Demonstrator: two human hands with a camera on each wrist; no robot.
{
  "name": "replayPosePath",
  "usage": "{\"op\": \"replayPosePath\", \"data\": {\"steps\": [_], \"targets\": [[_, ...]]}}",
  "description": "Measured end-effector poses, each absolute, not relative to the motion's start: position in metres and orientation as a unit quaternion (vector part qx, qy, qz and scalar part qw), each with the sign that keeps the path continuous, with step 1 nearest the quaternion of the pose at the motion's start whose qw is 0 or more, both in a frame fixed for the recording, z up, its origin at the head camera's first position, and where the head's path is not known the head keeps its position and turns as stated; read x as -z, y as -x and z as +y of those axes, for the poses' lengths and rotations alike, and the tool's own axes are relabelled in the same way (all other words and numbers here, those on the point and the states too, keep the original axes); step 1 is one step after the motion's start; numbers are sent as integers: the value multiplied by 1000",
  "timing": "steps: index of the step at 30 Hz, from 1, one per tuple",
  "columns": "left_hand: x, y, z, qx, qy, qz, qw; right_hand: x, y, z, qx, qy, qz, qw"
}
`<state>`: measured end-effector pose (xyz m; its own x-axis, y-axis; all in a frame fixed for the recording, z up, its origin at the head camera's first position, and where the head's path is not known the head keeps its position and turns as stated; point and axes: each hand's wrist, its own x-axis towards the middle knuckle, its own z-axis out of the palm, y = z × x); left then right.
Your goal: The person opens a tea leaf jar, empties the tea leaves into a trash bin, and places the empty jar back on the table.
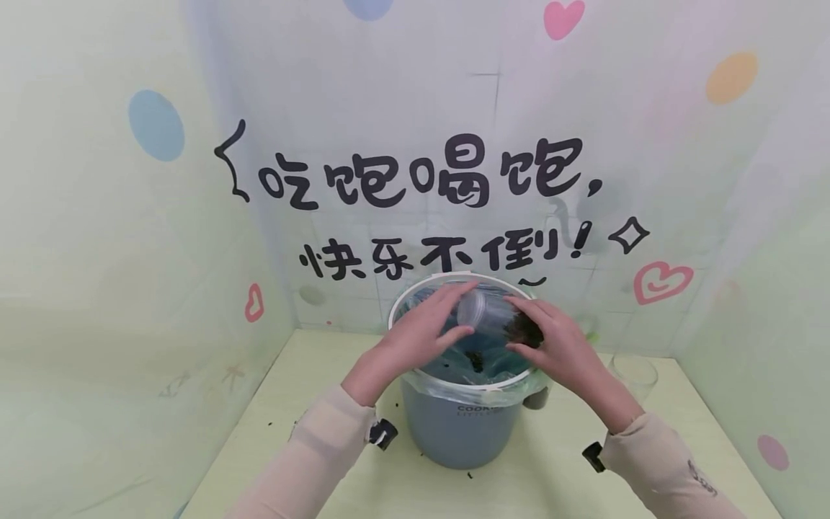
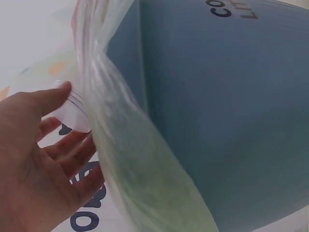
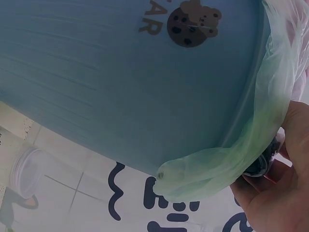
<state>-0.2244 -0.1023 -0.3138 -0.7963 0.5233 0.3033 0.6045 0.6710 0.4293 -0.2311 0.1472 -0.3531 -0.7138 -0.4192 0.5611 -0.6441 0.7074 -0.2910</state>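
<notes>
- Standing on a pale yellow-green bench (image 1: 538,476) is a round bin (image 1: 454,432), with dark crumbs (image 1: 470,474) scattered near its foot at six o'clock and farther off toward nine
- At twelve o'clock, behind the bin, rises a pale wall (image 1: 415,86) with pastel dots, hearts and rounded dark lettering (image 1: 447,249); similar pale walls flank the bench at nine and three
- The bin looks like smooth blue-grey plastic, tapering toward its base, with a white rim, brown print and a cookie-and-bear picture (image 3: 193,24)
- A thin, crinkled, translucent green liner (image 2: 140,169) folds over the rim, and inside it sits a loose dark clump (image 1: 476,360)
- The clear cylindrical jar (image 1: 496,318) is on its side over the bin's mouth: its ridged round end points to nine o'clock, and dark, crumbly contents (image 1: 524,330) lie toward three
- The left hand (image 1: 424,328) holds the ridged end, thumb and fingers curved about it
- The right hand (image 1: 564,342) grips the dark-filled end, fingers wrapped round it
- At three o'clock from the bin, beyond the right forearm, stands another clear container (image 3: 26,174) with a ridged rim
- Light beige sleeves (image 1: 324,440) cover both forearms
</notes>
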Motion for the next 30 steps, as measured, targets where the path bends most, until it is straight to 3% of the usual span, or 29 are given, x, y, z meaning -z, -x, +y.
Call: {"op": "replayPosePath", "data": {"steps": [7, 17, 30], "targets": [[315, 225, -102, 268, 256, -927, 52, 353, 231, 148, -241, -299, -894, 233], [319, 225, -100, 242, 357, -894, 117, 355, 232, 147, -237, -311, -887, 246], [315, 222, -99, 255, 259, -927, 93, 356, 229, 149, -234, -320, -884, 249]]}}
